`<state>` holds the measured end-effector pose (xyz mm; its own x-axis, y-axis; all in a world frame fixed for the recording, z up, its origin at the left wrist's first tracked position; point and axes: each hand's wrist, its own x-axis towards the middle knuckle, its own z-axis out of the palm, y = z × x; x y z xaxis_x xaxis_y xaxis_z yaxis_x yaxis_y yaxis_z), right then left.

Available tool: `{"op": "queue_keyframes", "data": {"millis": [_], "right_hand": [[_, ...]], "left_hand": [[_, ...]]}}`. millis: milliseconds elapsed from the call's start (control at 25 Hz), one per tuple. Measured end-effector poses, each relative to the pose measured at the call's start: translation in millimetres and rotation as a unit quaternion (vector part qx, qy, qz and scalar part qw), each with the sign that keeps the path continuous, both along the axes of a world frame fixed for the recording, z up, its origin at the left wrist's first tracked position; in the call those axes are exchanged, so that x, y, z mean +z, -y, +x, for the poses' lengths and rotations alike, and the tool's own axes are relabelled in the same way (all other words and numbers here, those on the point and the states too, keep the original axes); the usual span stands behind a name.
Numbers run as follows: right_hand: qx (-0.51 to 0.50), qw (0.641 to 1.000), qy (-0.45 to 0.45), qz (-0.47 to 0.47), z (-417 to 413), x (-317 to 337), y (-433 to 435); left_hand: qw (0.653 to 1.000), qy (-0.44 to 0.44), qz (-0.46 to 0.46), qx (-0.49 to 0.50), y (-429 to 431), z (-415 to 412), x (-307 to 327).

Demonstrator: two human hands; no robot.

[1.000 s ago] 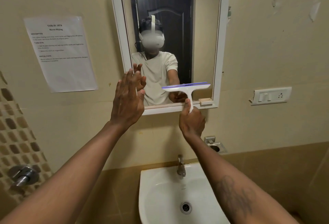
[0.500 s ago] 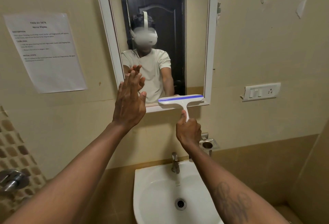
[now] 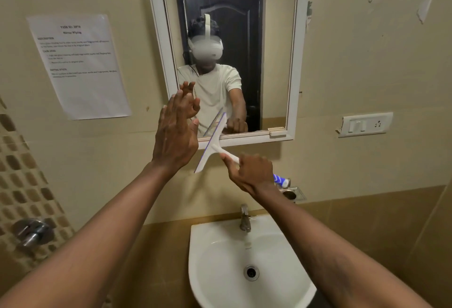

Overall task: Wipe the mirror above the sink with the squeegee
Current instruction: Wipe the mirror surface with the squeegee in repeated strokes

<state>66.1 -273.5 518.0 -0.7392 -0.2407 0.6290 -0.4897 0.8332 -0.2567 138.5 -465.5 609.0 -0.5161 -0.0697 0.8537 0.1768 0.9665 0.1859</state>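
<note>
Right hand [image 3: 252,173] clenched around the white handle of the squeegee [image 3: 212,144]; blade tilted steeply, crossing the bottom edge of the mirror [image 3: 276,38] near its lower left corner, half over the frame and half over the wall beneath. Left hand [image 3: 176,134] raised flat beside the blade, fingers released and spread, holding nothing.

Likely trouble: blade catching on the frame lip and skipping, leaving streaks along the bottom edge; open palm brushing the glass and printing fresh marks; loosened grip dropping the tool into the sink [image 3: 220,258] below.

Paper notice [image 3: 78,65] taped left of the mirror: heading reads roughly "Mirror Wiping"; smaller lines too blurred to read. No brand legible anywhere.
</note>
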Motion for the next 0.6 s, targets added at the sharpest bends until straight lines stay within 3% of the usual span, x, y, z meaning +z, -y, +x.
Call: {"op": "queue_keyframes", "data": {"millis": [240,600], "right_hand": [[0.081,0.985,-0.087,0.128,-11.5,28.0,23.2],[0.07,0.965,-0.164,0.191,-32.2,59.9,51.1]], "left_hand": [[0.999,0.0,0.003,0.05,24.2,21.8,-1.4],[0.997,0.005,0.005,0.082,43.8,30.0,4.9]]}}
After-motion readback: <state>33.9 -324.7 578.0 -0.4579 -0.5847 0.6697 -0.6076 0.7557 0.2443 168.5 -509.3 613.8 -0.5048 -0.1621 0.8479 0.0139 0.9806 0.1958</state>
